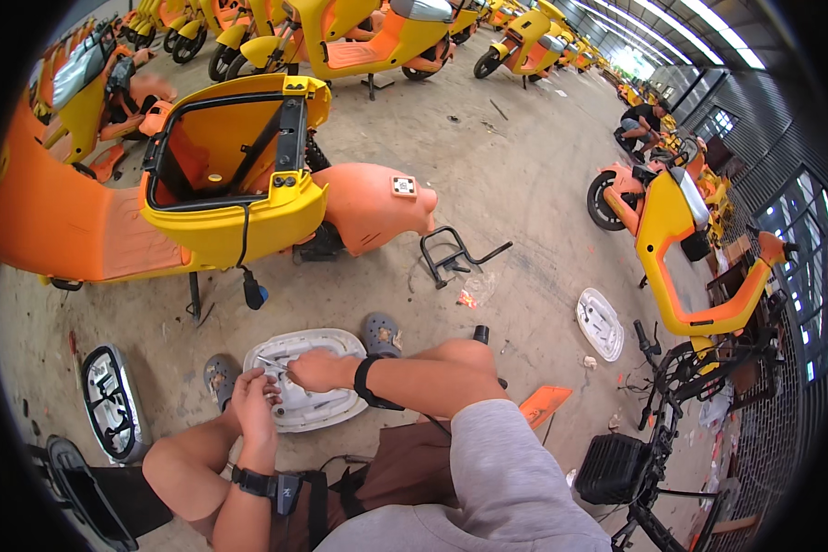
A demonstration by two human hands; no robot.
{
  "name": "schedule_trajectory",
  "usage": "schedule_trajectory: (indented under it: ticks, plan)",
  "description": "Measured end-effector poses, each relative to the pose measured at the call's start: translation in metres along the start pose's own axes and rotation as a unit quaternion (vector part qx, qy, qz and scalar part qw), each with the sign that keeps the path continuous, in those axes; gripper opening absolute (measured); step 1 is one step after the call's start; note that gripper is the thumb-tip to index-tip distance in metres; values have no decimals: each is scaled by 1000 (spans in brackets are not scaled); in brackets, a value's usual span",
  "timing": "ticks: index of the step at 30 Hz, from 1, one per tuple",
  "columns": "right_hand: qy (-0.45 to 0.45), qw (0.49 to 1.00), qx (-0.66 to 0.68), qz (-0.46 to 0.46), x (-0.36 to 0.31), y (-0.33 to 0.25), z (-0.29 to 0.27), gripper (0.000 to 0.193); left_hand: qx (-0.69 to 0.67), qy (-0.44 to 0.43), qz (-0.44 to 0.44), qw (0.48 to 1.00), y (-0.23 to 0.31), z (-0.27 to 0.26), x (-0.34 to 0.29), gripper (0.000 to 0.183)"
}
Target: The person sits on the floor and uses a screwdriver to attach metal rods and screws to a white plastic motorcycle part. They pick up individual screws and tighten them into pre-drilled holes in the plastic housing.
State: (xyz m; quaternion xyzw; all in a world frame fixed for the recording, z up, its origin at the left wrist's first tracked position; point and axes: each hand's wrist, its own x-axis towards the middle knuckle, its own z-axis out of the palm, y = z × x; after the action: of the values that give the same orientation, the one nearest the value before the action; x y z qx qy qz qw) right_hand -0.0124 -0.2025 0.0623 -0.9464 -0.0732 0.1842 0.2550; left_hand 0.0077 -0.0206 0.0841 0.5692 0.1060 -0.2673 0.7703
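Note:
My right hand [317, 370] is closed around a slim silver metal tool [272, 362], whose exact kind I cannot make out. My left hand [255, 397] is beside it with fingers curled; what they hold, if anything, is hidden. Both hands are over a white oval ribbed plastic panel [334, 411], which looks like the underside of a scooter seat. It lies on the floor between my feet, which wear grey clogs [381, 333].
Ahead stands a yellow and orange scooter [239, 230] with its seat compartment uncovered. A black metal bracket [455, 258] lies beyond my feet. Similar panels lie left [136, 432] and right [600, 324]. Another scooter [676, 244] stands right; a person [644, 124] crouches farther back.

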Motion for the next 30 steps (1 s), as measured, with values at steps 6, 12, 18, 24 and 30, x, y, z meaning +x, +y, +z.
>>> schedule_trajectory:
  ticks: [6, 12, 18, 24, 30]
  plan:
    - [174, 984, 37, -26, -6, 12, 29, 33, -11, -22, 33, 999, 2, -5, 0, 12]
    - [216, 963, 122, 104, -14, -5, 35, 41, -28, 39, -32, 998, -14, -4, 22, 15]
    - [362, 825, 341, 268, -13, -19, 63, 43, 77, 33, -58, 995, -63, -13, 14, 32]
    - [276, 796, 494, 214, 0, 1, 75, 53, 196, -178, -79, 961, -55, -8, -2, 61]
    - [218, 820, 497, 183, 6, -16, 103, 63, 345, -253, 106, 898, -76, -7, -14, 69]
